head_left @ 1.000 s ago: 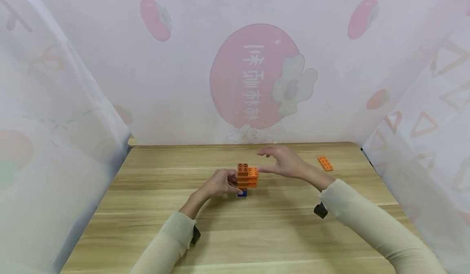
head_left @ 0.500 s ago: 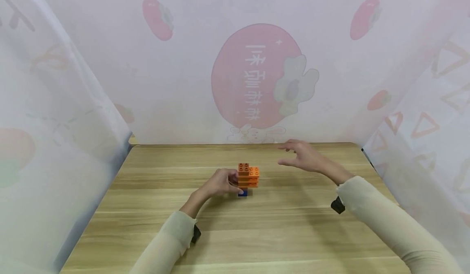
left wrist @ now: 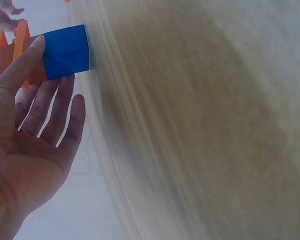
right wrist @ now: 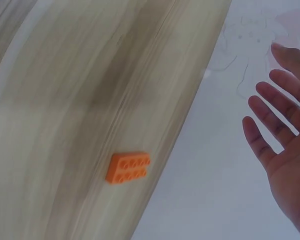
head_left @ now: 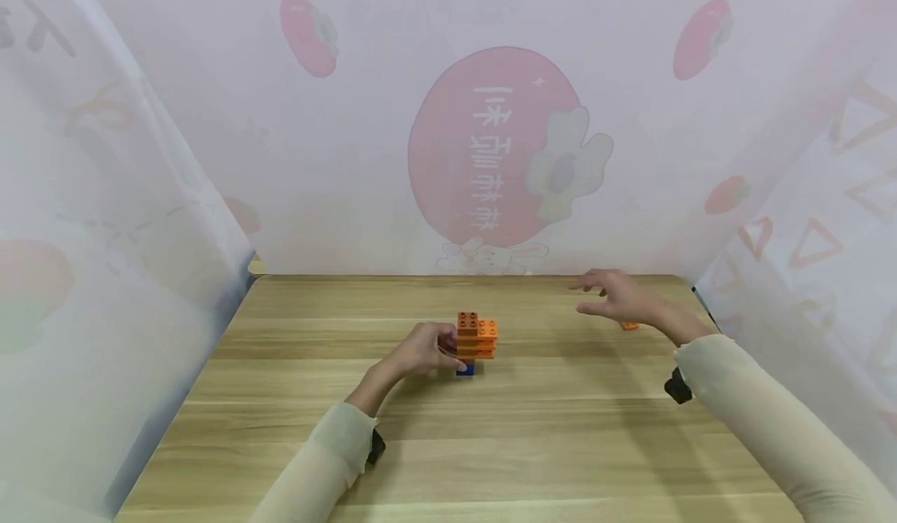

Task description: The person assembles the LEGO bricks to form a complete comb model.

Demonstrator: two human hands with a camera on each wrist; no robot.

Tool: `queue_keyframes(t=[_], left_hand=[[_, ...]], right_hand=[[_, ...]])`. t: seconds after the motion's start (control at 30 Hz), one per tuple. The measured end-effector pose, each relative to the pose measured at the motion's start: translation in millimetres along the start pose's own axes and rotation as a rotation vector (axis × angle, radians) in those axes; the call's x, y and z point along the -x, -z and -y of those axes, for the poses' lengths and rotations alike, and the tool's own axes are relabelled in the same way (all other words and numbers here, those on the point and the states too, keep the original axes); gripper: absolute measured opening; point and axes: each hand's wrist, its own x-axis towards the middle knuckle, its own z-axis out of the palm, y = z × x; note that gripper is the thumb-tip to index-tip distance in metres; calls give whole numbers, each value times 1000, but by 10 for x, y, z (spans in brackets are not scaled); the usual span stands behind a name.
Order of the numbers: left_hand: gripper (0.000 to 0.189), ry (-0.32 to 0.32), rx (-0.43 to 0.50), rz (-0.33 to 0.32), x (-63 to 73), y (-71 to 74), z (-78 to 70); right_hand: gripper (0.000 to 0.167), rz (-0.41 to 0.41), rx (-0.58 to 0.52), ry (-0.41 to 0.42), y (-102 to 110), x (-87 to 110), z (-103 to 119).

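A stack of toy building bricks [head_left: 467, 342] stands upright near the middle of the table, with a blue brick [left wrist: 66, 52] at its base, brown bricks above, and orange plates [head_left: 487, 329] jutting out to the right. My left hand [head_left: 424, 347] pinches the stack low down from its left side, the thumb lying near the blue brick and the other fingers behind. Over the table at the right hangs my right hand [head_left: 617, 297], its fingers spread and holding nothing. A loose orange plate with studs [right wrist: 128, 168] lies below it, mostly hidden by that hand in the head view.
The wooden table [head_left: 420, 461] ends at a back edge against a pale printed cloth [head_left: 336, 157]. More cloth hangs along the left and right sides. Each sleeve carries a black camera mount at the wrist.
My right hand has drawn away from the stack to the right, now over the loose orange plate. The left hand keeps its hold on the stack in the same place.
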Motion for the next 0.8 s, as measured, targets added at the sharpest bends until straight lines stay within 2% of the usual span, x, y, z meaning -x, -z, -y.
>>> queue_keyframes(t=[0.33, 0.8], left_hand=[[28, 9, -4, -3, 8, 3, -3], [28, -2, -17, -4, 1, 4, 1]], right_hand=[[42, 11, 8, -55, 80, 174, -336], [44, 38, 1, -130, 116, 390, -679]])
